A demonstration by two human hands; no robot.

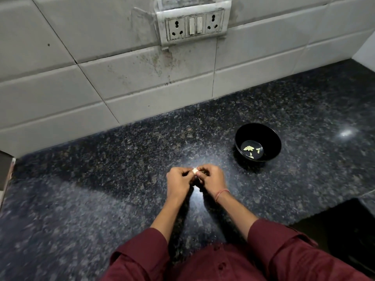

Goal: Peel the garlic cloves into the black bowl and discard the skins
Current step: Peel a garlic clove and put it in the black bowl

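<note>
Holding one garlic clove [195, 170] between both hands, low over the dark speckled table [101, 179], roughly at its middle. Pinching it from either side: left hand [178, 182] with fingers [185, 173] curled in on the clove's left end, right hand [212, 179] with fingers [203, 169] curled over its right end, thumbs tucked under and mostly hidden. Too small to tell the clove's long axis for sure; seems to lie across, from one hand to the other. Judged as mid-peel, with no loose skin to be made out. Looking ahead to the drop: black bowl [274, 138] standing forward and to the right of the hands, well apart from them and nearer the right hand, so likely a carry for that side. Partway through the task, going by the few peeled cloves [249, 148] lying on the bowl's floor. Bare table all the way between hands and bowl. Worth minding: tiled wall [121, 88] not far behind the bowl, and a dark recess [345, 230] at the table's near right, where a slipped clove could drop. No heap of skins and no bin in sight.
</note>
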